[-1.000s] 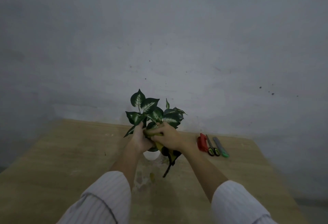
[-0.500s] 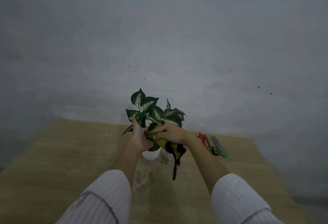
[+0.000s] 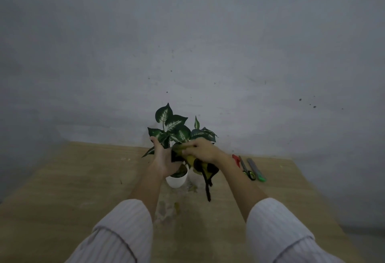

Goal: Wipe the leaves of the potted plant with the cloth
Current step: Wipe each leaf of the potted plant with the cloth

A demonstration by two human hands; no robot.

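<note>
Leftward slides my right hand (image 3: 201,150) since a second ago, grip pinching the cloth (image 3: 205,169) against the potted plant (image 3: 177,129); left hand (image 3: 164,158), grip spread, supports it; wiping looks underway.

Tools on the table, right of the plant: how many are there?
3. A red tool, partly behind the right forearm; scissors next to it; a grey-green knife farthest right. More may be hidden behind the arm.

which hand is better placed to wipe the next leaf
Right, probably. The right hand grips the cloth against the lower leaves of the potted plant; the left hand lies open beside them, only bracing.
</note>
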